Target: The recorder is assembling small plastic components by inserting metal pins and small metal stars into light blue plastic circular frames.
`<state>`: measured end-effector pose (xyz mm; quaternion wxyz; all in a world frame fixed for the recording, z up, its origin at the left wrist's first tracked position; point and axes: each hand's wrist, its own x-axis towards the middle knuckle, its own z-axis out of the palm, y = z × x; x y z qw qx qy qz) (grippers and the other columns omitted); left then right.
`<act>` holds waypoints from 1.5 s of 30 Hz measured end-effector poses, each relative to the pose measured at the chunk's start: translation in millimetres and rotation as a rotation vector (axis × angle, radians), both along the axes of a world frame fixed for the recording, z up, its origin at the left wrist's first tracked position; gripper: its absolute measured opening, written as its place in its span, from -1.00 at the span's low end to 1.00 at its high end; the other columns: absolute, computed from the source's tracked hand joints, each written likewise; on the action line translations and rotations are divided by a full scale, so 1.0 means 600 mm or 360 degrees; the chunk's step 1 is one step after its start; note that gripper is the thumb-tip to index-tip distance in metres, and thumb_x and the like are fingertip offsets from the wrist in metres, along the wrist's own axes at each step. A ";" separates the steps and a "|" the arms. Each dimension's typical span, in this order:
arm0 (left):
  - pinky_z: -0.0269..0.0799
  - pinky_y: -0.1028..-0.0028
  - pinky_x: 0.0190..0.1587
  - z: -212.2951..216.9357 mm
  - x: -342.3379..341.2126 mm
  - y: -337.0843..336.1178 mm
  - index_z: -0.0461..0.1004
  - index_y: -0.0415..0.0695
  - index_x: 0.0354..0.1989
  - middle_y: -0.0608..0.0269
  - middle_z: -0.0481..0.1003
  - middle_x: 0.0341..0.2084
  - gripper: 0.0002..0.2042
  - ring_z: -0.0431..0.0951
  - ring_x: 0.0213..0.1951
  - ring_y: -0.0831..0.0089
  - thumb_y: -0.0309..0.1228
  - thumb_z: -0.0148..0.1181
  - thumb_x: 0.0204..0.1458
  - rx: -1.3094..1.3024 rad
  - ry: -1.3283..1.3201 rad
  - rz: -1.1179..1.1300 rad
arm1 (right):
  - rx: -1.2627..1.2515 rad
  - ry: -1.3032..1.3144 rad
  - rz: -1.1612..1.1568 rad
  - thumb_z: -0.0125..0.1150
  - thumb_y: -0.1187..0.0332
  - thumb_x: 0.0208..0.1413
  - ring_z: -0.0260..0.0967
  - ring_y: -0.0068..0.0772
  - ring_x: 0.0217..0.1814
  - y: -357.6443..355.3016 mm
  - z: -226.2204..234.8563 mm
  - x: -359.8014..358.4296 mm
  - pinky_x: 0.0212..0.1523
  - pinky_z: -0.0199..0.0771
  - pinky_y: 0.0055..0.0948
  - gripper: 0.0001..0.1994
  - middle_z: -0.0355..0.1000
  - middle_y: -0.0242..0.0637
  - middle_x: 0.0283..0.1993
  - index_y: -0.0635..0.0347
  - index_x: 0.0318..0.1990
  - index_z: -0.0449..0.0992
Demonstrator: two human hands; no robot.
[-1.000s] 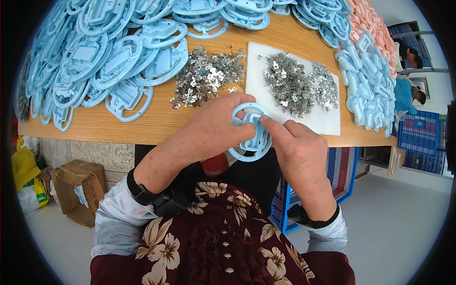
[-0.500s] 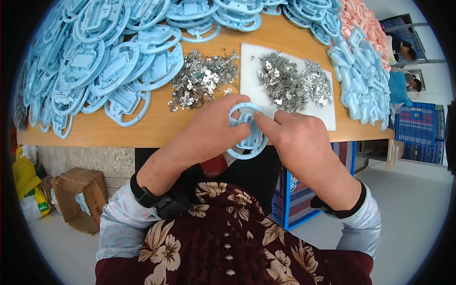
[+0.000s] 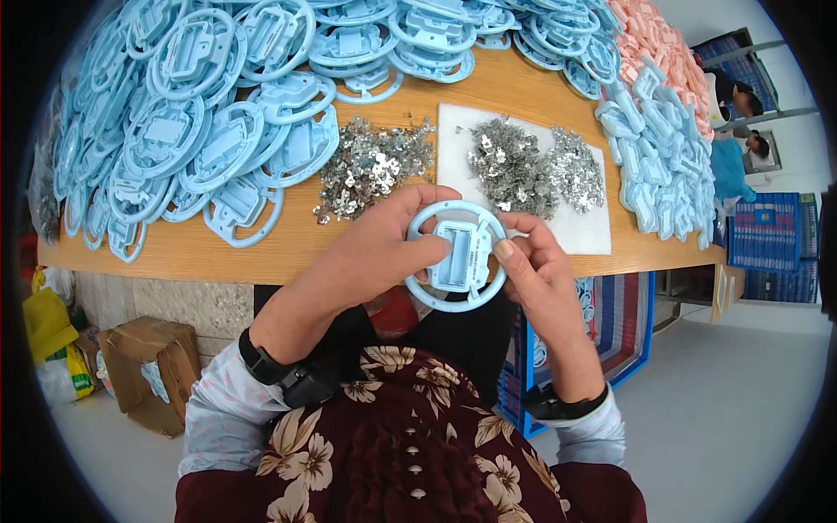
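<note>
In front of my lap, at the table's front edge, I hold a light-blue plastic toy steering wheel [image 3: 475, 275]. Its face with the rectangular battery recess is turned up toward me. My left hand [image 3: 375, 253] is closed on its left side, the thumb lying across the recess's edge and the fingers behind the rim. At the right rim, my right hand [image 3: 545, 270] pinches with the thumb on top and the fingers behind. Just beyond my hands lie a heap of small silver metal clips [image 3: 370, 170] and a white foam sheet [image 3: 453, 166] carrying two metal heaps, the left of them small springs [image 3: 514, 166].
Many more light-blue wheels [image 3: 218, 148] are piled over the table's left and back. Light-blue [image 3: 658, 166] and pink plastic pieces [image 3: 658, 44] cover its right side. Below stand a blue-framed crate [image 3: 641, 322] and an open cardboard box [image 3: 148, 366]. Other people [image 3: 741, 100] are at the far right.
The wheel has turned from steeply tilted to nearly flat facing me. My right hand has shifted from its middle, index finger pressing, to gripping the right rim. My left hand keeps its hold.
</note>
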<state>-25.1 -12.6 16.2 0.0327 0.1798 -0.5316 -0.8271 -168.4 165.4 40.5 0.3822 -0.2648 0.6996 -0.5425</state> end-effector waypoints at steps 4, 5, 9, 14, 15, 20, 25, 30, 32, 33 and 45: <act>0.51 0.51 -0.10 -0.005 0.002 0.016 0.28 -0.26 0.21 0.20 0.49 -0.06 -0.56 0.54 -0.09 0.54 -0.55 0.09 0.12 -0.0310 0.0044 0.0043 | -0.0064 -0.0267 -0.0009 0.14 0.32 0.35 0.18 -0.82 -0.46 -0.005 0.006 0.006 -0.45 0.13 -0.74 -0.74 0.41 -0.55 -0.38 0.24 0.08 0.41; 0.52 0.50 -0.10 -0.002 0.005 0.019 0.27 -0.27 0.22 0.18 0.49 -0.03 -0.56 0.55 -0.08 0.52 -0.54 0.08 0.13 -0.0544 0.0032 0.0019 | -0.0062 -0.0202 0.0015 0.12 0.33 0.36 0.18 -0.81 -0.45 -0.006 0.014 0.007 -0.44 0.13 -0.74 -0.75 0.40 -0.55 -0.39 0.25 0.08 0.41; 0.56 0.44 -0.09 0.010 0.003 0.019 0.23 -0.29 0.25 0.07 0.49 0.04 -0.58 0.58 -0.02 0.35 -0.48 -0.02 0.21 -0.1291 0.0022 -0.0051 | -0.0131 -0.0055 0.0059 0.08 0.38 0.36 0.28 -0.73 -0.40 -0.003 0.033 0.007 -0.37 0.27 -0.66 -0.81 0.44 -0.49 -0.37 0.26 0.04 0.42; 0.57 0.31 -0.03 -0.016 0.007 0.030 0.21 -0.26 0.32 -0.01 0.44 0.15 -0.59 0.53 0.11 0.23 -0.41 -0.14 0.34 0.0382 0.0170 0.0016 | -0.0115 0.0602 0.0014 0.03 0.39 0.38 0.18 -0.74 -0.49 0.003 0.003 0.021 -0.47 0.19 -0.67 -0.85 0.33 -0.50 -0.46 0.21 0.00 0.42; 0.55 0.29 -0.01 -0.010 0.009 0.032 0.23 -0.25 0.32 -0.01 0.43 0.16 -0.60 0.51 0.15 0.25 -0.41 -0.19 0.36 0.0692 0.0182 0.0016 | -0.0133 0.0701 0.0038 0.03 0.41 0.37 0.21 -0.73 -0.47 0.001 -0.003 0.026 -0.46 0.23 -0.66 -0.85 0.36 -0.48 -0.44 0.21 0.00 0.42; 0.52 0.35 0.10 -0.026 0.015 0.029 0.19 -0.26 0.36 0.00 0.37 0.24 -0.54 0.44 0.22 0.31 -0.31 -0.03 0.37 0.0789 0.0420 -0.0052 | -0.0267 0.0920 0.0029 0.12 0.50 0.30 0.54 -0.34 -0.31 -0.008 -0.035 0.046 -0.29 0.49 -0.45 -0.84 0.57 -0.21 -0.27 0.20 0.00 0.44; 0.41 0.46 0.21 -0.036 0.013 0.035 0.22 -0.30 0.34 0.07 0.36 0.24 -0.54 0.41 0.23 0.42 -0.34 0.02 0.34 0.0767 0.0371 0.0067 | -0.0285 0.1248 0.0156 0.16 0.53 0.23 0.59 -0.14 -0.32 -0.015 -0.038 0.045 -0.33 0.52 -0.38 -0.77 0.55 -0.13 -0.29 0.18 0.03 0.45; 0.37 0.42 0.24 -0.038 0.013 0.034 0.19 -0.31 0.36 0.09 0.36 0.25 -0.51 0.44 0.21 0.40 -0.34 0.04 0.34 0.0691 0.0436 0.0025 | -0.0354 0.1091 0.0101 0.16 0.55 0.23 0.55 -0.15 -0.39 -0.017 -0.043 0.052 -0.37 0.51 -0.40 -0.73 0.55 -0.13 -0.31 0.19 0.06 0.43; 0.38 0.39 0.25 -0.036 0.013 0.033 0.20 -0.30 0.36 0.06 0.35 0.27 -0.50 0.43 0.22 0.35 -0.30 0.04 0.33 0.0695 0.0426 0.0009 | -0.0320 0.0959 0.0114 0.16 0.55 0.23 0.55 -0.25 -0.41 -0.013 -0.043 0.051 -0.38 0.51 -0.45 -0.73 0.56 -0.15 -0.30 0.20 0.08 0.41; 0.39 0.35 0.26 -0.036 0.013 0.033 0.23 -0.28 0.35 0.04 0.34 0.28 -0.50 0.43 0.24 0.30 -0.27 0.05 0.32 0.0684 0.0423 -0.0001 | -0.0305 0.0891 0.0123 0.16 0.55 0.24 0.55 -0.30 -0.41 -0.012 -0.044 0.050 -0.39 0.51 -0.47 -0.72 0.57 -0.17 -0.29 0.21 0.08 0.40; 0.59 0.27 0.05 -0.049 0.019 0.028 0.18 -0.29 0.38 -0.01 0.42 0.19 -0.38 0.51 0.16 0.23 -0.20 0.16 0.24 0.0607 0.0278 -0.0203 | -0.0066 -0.0349 0.0188 0.15 0.47 0.30 0.26 -0.77 -0.53 -0.007 -0.020 0.016 -0.58 0.13 -0.70 -0.88 0.43 -0.45 -0.46 0.16 -0.08 0.35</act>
